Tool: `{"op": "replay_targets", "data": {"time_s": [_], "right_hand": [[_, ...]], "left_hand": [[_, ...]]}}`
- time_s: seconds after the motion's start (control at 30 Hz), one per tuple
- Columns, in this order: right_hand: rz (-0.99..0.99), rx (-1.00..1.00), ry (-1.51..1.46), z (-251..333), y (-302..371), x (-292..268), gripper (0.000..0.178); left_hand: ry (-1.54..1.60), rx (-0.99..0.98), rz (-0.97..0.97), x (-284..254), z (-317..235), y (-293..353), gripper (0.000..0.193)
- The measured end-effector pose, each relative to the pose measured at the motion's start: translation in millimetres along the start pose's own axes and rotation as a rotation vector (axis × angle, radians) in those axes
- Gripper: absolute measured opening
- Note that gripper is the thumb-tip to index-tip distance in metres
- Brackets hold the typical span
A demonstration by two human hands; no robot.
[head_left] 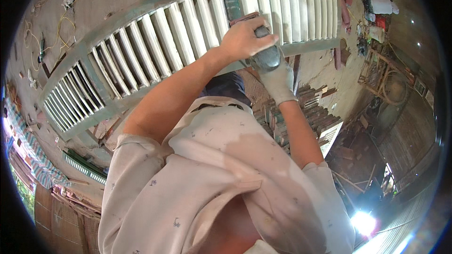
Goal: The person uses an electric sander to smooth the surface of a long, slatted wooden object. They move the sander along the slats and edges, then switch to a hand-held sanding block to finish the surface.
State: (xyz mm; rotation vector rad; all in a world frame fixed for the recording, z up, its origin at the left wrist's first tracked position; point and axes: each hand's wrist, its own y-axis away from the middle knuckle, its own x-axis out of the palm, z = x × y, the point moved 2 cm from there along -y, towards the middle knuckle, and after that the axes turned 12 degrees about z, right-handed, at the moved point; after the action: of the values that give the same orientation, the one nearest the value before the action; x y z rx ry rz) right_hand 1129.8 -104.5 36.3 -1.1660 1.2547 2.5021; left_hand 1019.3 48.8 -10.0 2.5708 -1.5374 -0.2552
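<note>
A long louvred shutter (230, 7) with a worn green frame and whitish slats lies across the space in front of me. My left hand (247, 40) is bare and closed over the front of a dark grey handheld sander (266, 59). My right hand (278, 79), in a pale glove, grips the rear of the same sander. The sander rests at the crossbar between two slatted panels; a reddish-brown edge of it shows beyond my left hand. Its underside and most of my right fingers are hidden.
Stacked wooden strips (282, 113) lie beside my right forearm. Yellow cord (60, 28) trails on the floor at far left. A smaller green shutter (84, 165) lies at lower left. Clutter and red rolls (346, 0) sit at far right, near a wooden frame (376, 70).
</note>
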Motion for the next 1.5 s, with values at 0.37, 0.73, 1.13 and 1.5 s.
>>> {"op": "replay_targets", "data": {"time_s": [0.37,0.73,1.13,1.5], "right_hand": [[-0.104,-0.160,0.026,137.1,-116.8,-41.3,0.065],[-0.077,-0.050,0.005,66.4,-40.1,-18.9,0.067],[-0.052,0.076,0.050,30.8,43.5,6.2,0.076],[-0.200,-0.051,0.113,9.9,50.1,42.9,0.079]], "left_hand": [[-0.570,0.376,-0.156,-170.4,44.7,-99.1,0.035],[0.096,0.187,-0.093,-82.5,41.3,-54.3,0.023],[-1.055,0.022,0.016,-18.3,49.5,191.7,0.085],[-0.939,-0.207,-0.127,-21.0,153.7,398.3,0.079]]}}
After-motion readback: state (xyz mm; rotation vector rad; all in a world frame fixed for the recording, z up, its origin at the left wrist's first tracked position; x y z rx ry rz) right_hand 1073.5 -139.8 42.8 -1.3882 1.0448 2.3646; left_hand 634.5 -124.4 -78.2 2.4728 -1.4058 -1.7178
